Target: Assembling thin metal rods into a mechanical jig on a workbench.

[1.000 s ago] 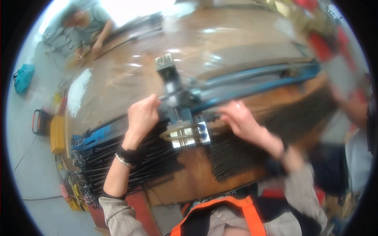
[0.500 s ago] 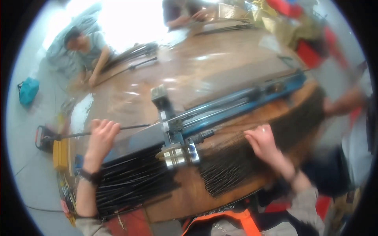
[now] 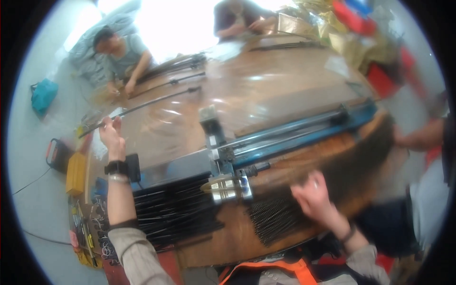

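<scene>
My left hand (image 3: 113,137), a dark watch band on its wrist, is closed round a long thin black rod (image 3: 159,101) that slants over the far left of the table. My right hand (image 3: 311,197) is blurred and curled, above a bundle of dark coiled wires (image 3: 275,218); whether a thin piece sits in its fingers cannot be made out. Between my hands stands a blue-railed bench machine (image 3: 289,142) with a metal clamp block (image 3: 225,189) at its near end. A pile of black rods (image 3: 175,206) lies left of the block.
A co-worker (image 3: 123,54) sits at the far left beside more rods (image 3: 175,66); another person (image 3: 242,21) is across the table. At the right edge, someone's arm (image 3: 420,137) reaches in. A yellow box (image 3: 76,173) and small hand tools (image 3: 83,228) lie at the left.
My left hand has carried the black rod forward, away from the machine to the far left of the table. My right hand has dropped slightly nearer me and curled. The view has shifted slightly.
</scene>
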`<state>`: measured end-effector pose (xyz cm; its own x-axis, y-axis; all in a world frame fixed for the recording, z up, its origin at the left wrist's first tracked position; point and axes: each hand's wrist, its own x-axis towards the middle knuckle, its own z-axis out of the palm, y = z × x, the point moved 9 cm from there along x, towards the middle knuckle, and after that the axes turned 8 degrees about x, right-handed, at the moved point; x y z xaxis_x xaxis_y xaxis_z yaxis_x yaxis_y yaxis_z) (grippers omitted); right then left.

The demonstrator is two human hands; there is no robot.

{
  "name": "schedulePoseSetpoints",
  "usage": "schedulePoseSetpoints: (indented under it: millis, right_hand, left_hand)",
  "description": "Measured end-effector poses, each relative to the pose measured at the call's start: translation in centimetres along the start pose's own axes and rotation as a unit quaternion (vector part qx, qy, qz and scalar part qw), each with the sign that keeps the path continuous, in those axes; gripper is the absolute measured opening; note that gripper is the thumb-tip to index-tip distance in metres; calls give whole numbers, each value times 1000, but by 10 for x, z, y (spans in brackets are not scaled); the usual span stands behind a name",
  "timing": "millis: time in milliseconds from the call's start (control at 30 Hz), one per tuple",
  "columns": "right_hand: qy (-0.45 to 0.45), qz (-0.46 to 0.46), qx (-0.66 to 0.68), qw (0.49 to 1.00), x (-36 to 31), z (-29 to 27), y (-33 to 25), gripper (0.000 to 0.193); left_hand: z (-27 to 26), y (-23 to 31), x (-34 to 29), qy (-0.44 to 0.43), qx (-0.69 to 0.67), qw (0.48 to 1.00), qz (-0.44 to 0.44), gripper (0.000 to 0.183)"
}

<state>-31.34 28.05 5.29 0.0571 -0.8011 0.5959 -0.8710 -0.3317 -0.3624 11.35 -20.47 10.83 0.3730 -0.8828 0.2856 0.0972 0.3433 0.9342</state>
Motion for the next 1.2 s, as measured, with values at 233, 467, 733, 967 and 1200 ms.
schedulePoseSetpoints:
  millis: [233, 467, 733, 967, 1200]
  right_hand:
    - [-41, 76, 25, 996, -17, -4, 31, 24]
    - [-189, 19, 69, 979, -26, 33, -21, 54]
    - [-98, -70, 78, 990, -18, 80, -39, 46]
    - [-101, -2, 167, 981, -17, 78, -49, 21]
    - [-185, 134, 255, 940, -6, 88, -51, 12]
  left_hand:
    - [43, -30, -40, -216, -40, 969, -114, 51]
    - [-24, 103, -209, -333, 234, 910, -83, 59]
    - [-90, 120, -357, -337, 551, 736, 202, 15]
    - [-126, 34, -409, -307, 607, 663, 313, 19]
    - [-137, 13, -423, -362, 614, 621, 326, 17]
